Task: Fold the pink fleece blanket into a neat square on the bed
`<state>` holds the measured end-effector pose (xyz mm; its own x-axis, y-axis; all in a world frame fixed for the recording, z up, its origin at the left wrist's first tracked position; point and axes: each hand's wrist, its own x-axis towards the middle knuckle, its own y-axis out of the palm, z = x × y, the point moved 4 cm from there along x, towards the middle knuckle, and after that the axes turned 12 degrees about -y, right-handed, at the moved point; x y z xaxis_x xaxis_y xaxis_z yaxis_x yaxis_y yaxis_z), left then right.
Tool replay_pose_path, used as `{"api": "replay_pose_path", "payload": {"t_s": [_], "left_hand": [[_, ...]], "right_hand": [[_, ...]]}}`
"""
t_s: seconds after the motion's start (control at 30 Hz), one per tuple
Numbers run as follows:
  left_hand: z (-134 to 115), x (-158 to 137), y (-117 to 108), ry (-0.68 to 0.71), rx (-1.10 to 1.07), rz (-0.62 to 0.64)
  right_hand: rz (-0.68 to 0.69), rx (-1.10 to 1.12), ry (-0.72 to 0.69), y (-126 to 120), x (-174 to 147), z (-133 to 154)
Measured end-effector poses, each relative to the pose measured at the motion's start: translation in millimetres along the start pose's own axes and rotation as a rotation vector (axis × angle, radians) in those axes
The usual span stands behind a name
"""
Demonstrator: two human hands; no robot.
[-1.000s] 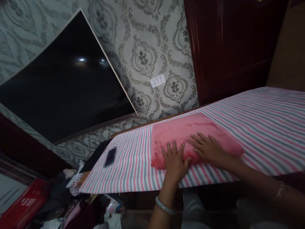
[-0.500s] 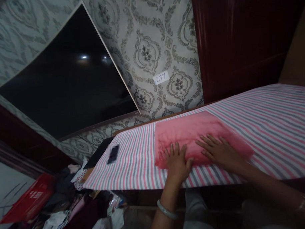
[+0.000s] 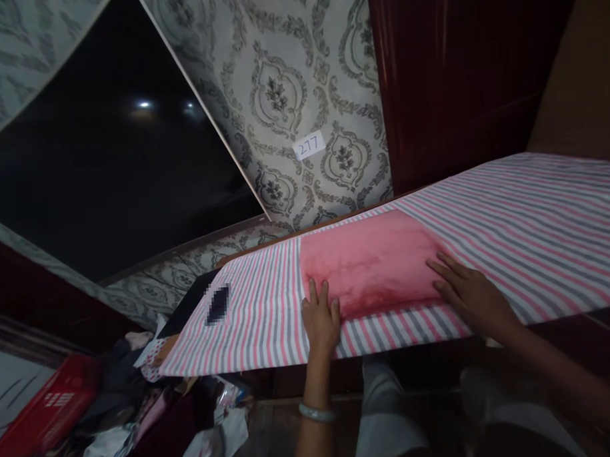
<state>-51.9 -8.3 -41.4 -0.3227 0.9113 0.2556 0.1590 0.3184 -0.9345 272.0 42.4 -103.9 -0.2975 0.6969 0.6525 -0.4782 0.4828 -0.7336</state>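
Note:
A folded pink plush cloth (image 3: 371,259) lies flat on a striped cover of pink, grey and white (image 3: 268,310). My left hand (image 3: 321,318) rests at the cloth's near left corner, fingers apart, with a pale bangle on the wrist. At the right end of the cloth is my right hand (image 3: 470,293), its fingers spread and their tips over the cloth's edge. Neither hand grips anything that I can see. The cloth shows creases and a darker patch along its near edge.
A blurred-out dark object (image 3: 218,305) lies on the cover's left part. Behind are a large television (image 3: 122,148) and a wall label marked 277 (image 3: 309,145). Down left, a red basket (image 3: 45,404) stands beside piled clothes (image 3: 112,435).
My hands have moved apart from the middle of the cloth, the left to its left corner and the right to its right edge. The whole view has shifted slightly.

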Motion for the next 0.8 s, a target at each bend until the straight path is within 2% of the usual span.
{"api": "replay_pose_path", "payload": {"t_s": [0.2,0.3,0.37,0.43,0.5,0.57,0.67,0.8], "left_hand": [[7,-2,-6,0.036,-0.082,-0.038],[7,-6,-13,-0.037,0.005,-0.041],[-1,-12,-18,-0.036,0.082,-0.054],[-19,-21,-18,0.075,0.117,-0.051],[-39,-31,-12,0.24,0.107,-0.019],[-53,-40,-3,0.347,0.076,0.014],[-60,-46,11,0.354,0.059,0.05],[-57,-46,19,0.355,0.067,0.073]], "right_hand": [[-0.007,0.064,0.013,-5,-6,-7],[-0.002,0.035,0.021,-9,-5,-2],[-0.025,-0.05,0.046,-16,-2,11],[-0.048,-0.136,0.023,-23,2,31],[-0.029,-0.164,-0.07,-23,8,55],[0.007,-0.151,-0.168,-17,11,74],[0.048,-0.131,-0.246,-3,11,84],[0.064,-0.115,-0.267,8,5,77]]}}
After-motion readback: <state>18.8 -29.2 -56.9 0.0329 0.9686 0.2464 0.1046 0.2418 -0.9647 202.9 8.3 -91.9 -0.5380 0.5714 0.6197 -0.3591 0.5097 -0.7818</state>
